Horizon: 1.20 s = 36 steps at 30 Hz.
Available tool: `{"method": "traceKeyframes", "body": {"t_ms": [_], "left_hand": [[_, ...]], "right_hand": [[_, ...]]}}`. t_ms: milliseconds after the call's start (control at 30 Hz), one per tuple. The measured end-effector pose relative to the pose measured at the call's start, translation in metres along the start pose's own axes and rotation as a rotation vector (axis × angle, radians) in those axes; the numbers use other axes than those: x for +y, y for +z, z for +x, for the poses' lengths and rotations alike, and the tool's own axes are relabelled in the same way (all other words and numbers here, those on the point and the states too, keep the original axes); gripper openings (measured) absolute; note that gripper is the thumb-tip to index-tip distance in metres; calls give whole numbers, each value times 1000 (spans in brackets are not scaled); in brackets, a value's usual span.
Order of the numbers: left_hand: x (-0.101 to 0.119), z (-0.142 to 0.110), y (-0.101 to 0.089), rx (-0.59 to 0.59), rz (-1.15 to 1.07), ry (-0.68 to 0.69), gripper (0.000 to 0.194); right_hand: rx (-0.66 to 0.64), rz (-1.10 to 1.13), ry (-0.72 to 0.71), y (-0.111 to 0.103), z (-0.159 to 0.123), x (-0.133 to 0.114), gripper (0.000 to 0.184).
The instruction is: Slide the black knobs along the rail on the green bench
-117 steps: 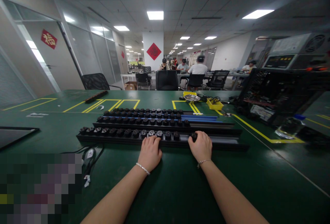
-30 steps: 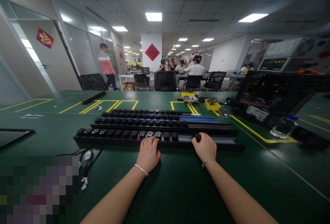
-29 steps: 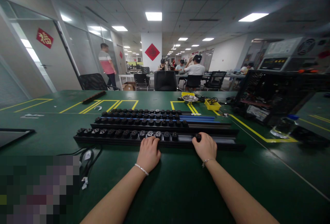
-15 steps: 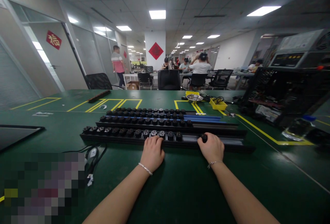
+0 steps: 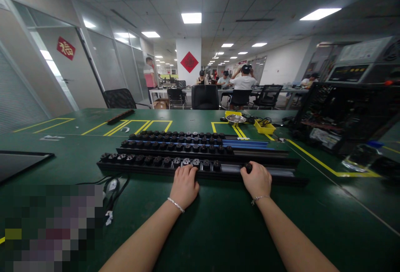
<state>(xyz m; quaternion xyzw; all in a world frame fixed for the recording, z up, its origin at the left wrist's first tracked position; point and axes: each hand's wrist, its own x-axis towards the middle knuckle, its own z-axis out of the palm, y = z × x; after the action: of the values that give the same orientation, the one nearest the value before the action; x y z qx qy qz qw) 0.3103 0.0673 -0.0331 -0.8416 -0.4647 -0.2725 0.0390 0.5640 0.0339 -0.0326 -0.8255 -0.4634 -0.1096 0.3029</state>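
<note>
A long black socket rail [image 5: 150,164] lies across the green table [image 5: 218,230], lined with several black socket modules. My left hand [image 5: 185,186] rests on the rail's front edge near the middle, fingers curled over it. My right hand [image 5: 256,179] is closed on one black socket module [image 5: 248,166] that sits on the bare right stretch of the same rail, apart from the row. Two more rails [image 5: 175,147] filled with modules lie just behind.
A yellow parts tray [image 5: 264,127] and a metal dish [image 5: 235,118] sit at the back. An open black computer case [image 5: 340,117] stands at the right, with a plastic bottle [image 5: 359,155] beside it. Cables [image 5: 111,188] trail at the left. People work at far desks.
My hands have stayed on the rail; the right hand with its module sits slightly further right. A person in a pink shirt walked along the far left wall. The view shifted a little.
</note>
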Motion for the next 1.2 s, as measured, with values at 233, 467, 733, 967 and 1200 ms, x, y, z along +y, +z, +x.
{"method": "traceKeyframes", "body": {"t_ms": [233,467,733,967,1200], "left_hand": [[0,0,-1,7,9,9,40],[0,0,-1,-2,5,9,40],[-1,-1,1,5,16,18,40],[-1,-1,1,12,22,21,39],[-2,-1,3,30,22,25,40]], "right_hand": [[15,-9,2,3,1,2,35],[38,-11,6,5,3,6,36],[52,-9,15,5,3,8,36],[33,-17,13,3,4,8,36],[48,-15,17,3,4,9,33]]}}
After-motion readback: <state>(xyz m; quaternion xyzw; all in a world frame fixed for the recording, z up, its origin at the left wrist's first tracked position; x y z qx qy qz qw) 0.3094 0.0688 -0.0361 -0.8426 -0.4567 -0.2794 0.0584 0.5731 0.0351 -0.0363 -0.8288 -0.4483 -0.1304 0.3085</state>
